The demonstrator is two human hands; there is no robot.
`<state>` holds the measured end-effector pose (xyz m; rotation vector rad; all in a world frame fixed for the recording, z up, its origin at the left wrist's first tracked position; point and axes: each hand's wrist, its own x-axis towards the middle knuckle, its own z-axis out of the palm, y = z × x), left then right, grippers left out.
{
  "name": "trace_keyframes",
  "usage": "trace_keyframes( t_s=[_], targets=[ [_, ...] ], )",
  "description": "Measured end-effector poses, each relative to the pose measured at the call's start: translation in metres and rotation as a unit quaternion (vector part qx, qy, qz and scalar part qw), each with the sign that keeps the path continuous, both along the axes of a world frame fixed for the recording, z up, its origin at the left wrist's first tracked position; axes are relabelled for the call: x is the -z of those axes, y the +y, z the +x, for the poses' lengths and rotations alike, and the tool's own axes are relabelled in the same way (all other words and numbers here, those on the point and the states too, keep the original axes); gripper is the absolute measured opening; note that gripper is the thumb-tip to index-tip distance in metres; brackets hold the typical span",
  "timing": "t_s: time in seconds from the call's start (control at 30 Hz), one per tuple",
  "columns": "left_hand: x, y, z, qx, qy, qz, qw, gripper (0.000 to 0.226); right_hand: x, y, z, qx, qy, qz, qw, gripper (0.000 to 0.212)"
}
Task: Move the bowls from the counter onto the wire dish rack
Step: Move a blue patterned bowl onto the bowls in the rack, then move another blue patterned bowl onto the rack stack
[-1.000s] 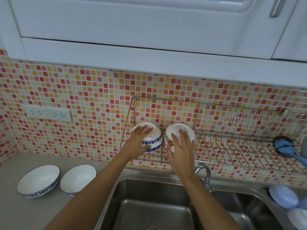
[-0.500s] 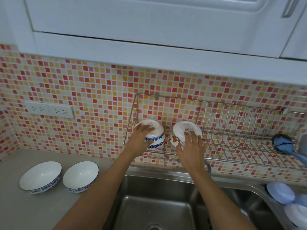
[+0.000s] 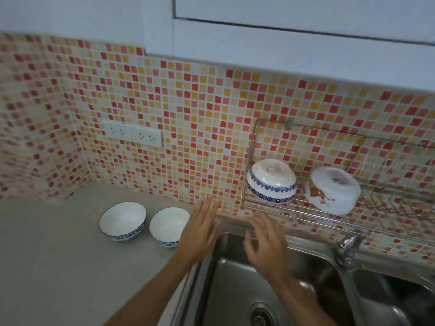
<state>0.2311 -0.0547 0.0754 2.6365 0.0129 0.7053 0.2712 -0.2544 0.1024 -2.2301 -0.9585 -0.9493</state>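
Two white bowls with blue rims stand upright side by side on the grey counter, the left bowl point(image 3: 122, 220) and the right bowl point(image 3: 169, 225). On the wire dish rack point(image 3: 259, 207) fixed to the tiled wall, a blue-patterned bowl point(image 3: 271, 181) and a white bowl with a brown pattern point(image 3: 333, 190) rest upside down. My left hand point(image 3: 200, 228) is open, fingers spread, just right of the right counter bowl. My right hand point(image 3: 264, 242) is open over the sink's left edge, below the rack. Neither hand holds anything.
A steel sink point(image 3: 270, 290) lies under my hands, with a tap point(image 3: 346, 245) at its back. A double wall socket point(image 3: 133, 134) sits on the mosaic tiles above the counter bowls. White cabinets hang overhead.
Both hands have let go of the two bowls on the rack and dropped down and left toward the counter. The view has swung left.
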Motion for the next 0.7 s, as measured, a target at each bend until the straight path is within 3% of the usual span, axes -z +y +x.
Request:
trace_keyframes(
  t_s=[0.1,0.17,0.27,0.37,0.5,0.6,0.7],
  targets=[
    [0.034,0.060,-0.014,-0.075,0.073,-0.070,0.992,0.069,0.032,0.059,-0.013,-0.053,0.047,-0.043,0.997,0.039],
    [0.047,0.091,-0.016,-0.129,0.105,-0.126,0.978,0.071,0.045,0.098,-0.013,-0.031,0.186,-0.066,0.980,0.048],
    [0.056,0.121,-0.017,-0.202,0.137,-0.235,0.941,0.054,0.066,0.150,-0.001,0.019,0.426,-0.034,0.904,0.069],
    [0.070,0.136,-0.014,-0.233,0.190,-0.306,0.903,0.062,0.084,0.185,0.013,0.033,0.552,0.029,0.832,0.081],
    [0.089,0.150,-0.008,-0.242,0.259,-0.345,0.869,0.065,0.107,0.212,0.022,0.065,0.647,0.035,0.759,0.075],
    [0.091,0.159,-0.006,-0.205,0.288,-0.425,0.833,0.059,0.125,0.223,0.024,0.073,0.666,0.030,0.741,0.067],
    [0.102,0.168,-0.006,-0.177,0.279,-0.487,0.808,0.078,0.154,0.227,0.035,0.070,0.691,0.068,0.716,0.072]
  ],
)
